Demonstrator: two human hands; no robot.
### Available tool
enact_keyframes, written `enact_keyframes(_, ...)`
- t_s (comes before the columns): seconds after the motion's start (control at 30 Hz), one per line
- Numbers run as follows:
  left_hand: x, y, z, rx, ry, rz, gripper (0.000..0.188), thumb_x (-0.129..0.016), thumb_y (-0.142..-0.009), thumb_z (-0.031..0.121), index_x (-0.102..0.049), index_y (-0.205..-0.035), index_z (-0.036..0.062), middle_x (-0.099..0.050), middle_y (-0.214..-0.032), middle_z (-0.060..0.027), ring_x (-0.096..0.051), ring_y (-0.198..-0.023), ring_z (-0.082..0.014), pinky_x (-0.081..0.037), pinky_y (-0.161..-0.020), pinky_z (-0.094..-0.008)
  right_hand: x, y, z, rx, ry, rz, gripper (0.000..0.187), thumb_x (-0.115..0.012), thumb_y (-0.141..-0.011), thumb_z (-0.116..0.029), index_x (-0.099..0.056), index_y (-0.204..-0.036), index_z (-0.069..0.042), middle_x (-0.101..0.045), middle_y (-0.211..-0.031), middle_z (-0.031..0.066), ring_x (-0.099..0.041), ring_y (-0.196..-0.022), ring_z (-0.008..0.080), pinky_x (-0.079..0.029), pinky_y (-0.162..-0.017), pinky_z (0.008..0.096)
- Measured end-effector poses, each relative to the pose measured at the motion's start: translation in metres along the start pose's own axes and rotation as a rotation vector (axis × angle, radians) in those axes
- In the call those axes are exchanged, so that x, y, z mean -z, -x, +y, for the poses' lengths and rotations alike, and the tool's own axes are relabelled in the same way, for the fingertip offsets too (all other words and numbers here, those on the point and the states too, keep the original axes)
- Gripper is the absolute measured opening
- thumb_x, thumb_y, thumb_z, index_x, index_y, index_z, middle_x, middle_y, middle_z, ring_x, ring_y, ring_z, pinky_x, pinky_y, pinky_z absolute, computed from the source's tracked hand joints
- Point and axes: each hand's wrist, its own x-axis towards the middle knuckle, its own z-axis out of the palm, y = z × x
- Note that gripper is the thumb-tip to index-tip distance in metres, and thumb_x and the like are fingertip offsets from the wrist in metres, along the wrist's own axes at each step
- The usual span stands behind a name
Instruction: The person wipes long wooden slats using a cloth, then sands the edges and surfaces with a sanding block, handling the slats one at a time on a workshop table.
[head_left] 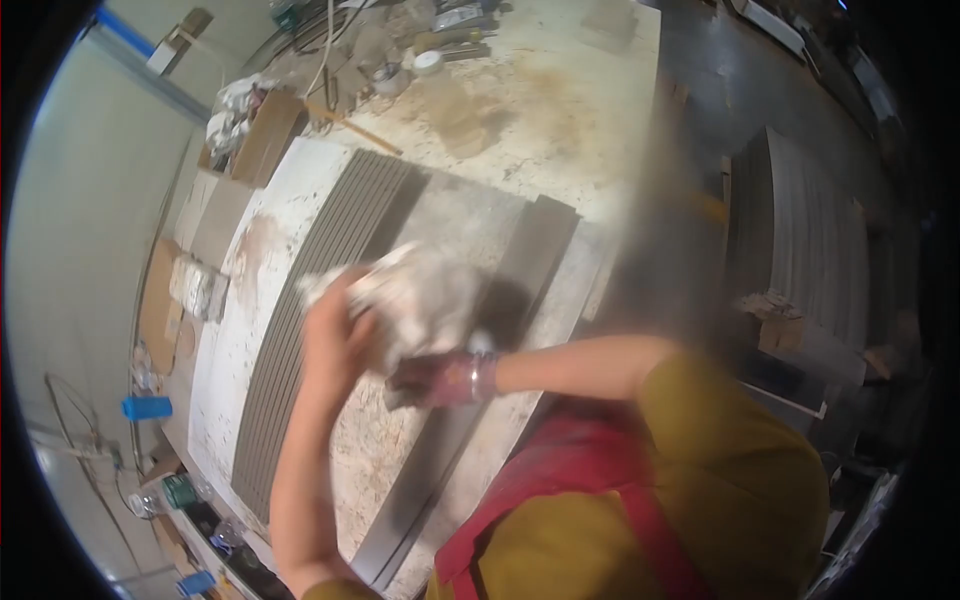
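A crumpled white cloth is bunched above the middle of the workbench. My left hand, bare, is closed round its left side. My right hand, in a reddish glove with dark fingers, is at the cloth's lower edge; its fingers are smeared by motion, so their grip is unclear. Beneath both hands lies a long grey strip, slanting from upper right to lower left. To the left stands a row of narrow grey strips, packed side by side.
A jar with a white lid stands on the stained far bench, near cluttered tools. At far left are a cardboard box and a wrapped white packet. Stacked grey panels stand at right, beyond the bench edge.
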Motion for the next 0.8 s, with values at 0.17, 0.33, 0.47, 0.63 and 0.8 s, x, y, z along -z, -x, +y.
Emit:
enact_keyframes(0.17, -0.148, -0.125, 0.008, -0.357, -0.113, -0.04, 0.04, -0.068, -0.076, 0.015, -0.058, -0.114, 0.0086, -0.053, -0.112, -0.0161, -0.051, -0.105, -0.0357, -0.043, -0.09, -0.0418, 0.035, 0.022, 0.002, -0.14, -0.083, -0.15, 0.032, -0.064, -0.078, -0.02, -0.056, -0.107, -0.007, -0.058, -0.107, 0.0138, -0.058, -0.099, 0.0311, -0.047, -0.085, 0.0392)
enact_keyframes(0.33, -0.233, -0.171, 0.008, -0.138, -0.139, -0.062, 0.036, -0.066, -0.083, 0.028, -0.058, -0.111, 0.0078, -0.059, -0.096, -0.0187, -0.055, -0.094, -0.0391, -0.045, -0.083, -0.0447, 0.025, 0.046, 0.033, -0.085, -0.176, -0.021, 0.031, -0.061, -0.082, -0.021, -0.057, -0.109, -0.006, -0.058, -0.11, 0.0144, -0.058, -0.099, 0.0314, -0.046, -0.086, 0.0396)
enact_keyframes(0.47, -0.219, -0.198, -0.012, 0.027, -0.022, 0.147, 0.033, -0.062, -0.086, 0.023, -0.057, -0.108, -0.002, -0.063, -0.1, -0.0231, -0.06, -0.091, -0.0378, -0.047, -0.08, -0.0421, 0.001, 0.031, 0.029, 0.017, -0.23, 0.052, 0.031, -0.059, -0.085, -0.021, -0.057, -0.112, -0.005, -0.058, -0.113, 0.0149, -0.058, -0.099, 0.0316, -0.046, -0.087, 0.0399)
enact_keyframes(0.63, -0.07, -0.14, 0.005, 0.297, 0.276, 0.12, 0.036, -0.053, -0.084, 0.009, -0.054, -0.118, -0.0019, -0.064, -0.102, -0.0113, -0.062, -0.092, -0.0183, -0.05, -0.078, -0.0301, 0.036, 0.002, 0.002, -0.17, -0.381, 0.038, 0.033, -0.061, -0.084, -0.019, -0.056, -0.112, -0.003, -0.056, -0.112, 0.0166, -0.057, -0.1, 0.0336, -0.045, -0.088, 0.0389)
enact_keyframes(0.8, 0.045, 0.063, -0.042, 0.428, 0.452, 0.767, 0.046, -0.05, -0.082, 0.003, -0.047, -0.128, -0.0011, -0.059, -0.114, -0.014, -0.061, -0.098, -0.022, -0.051, -0.083, -0.031, 0.026, 0.002, 0.005, -0.167, -0.468, 0.061, 0.036, -0.066, -0.083, -0.023, -0.058, -0.112, -0.003, -0.057, -0.107, 0.0131, -0.059, -0.096, 0.0286, -0.047, -0.085, 0.0369)
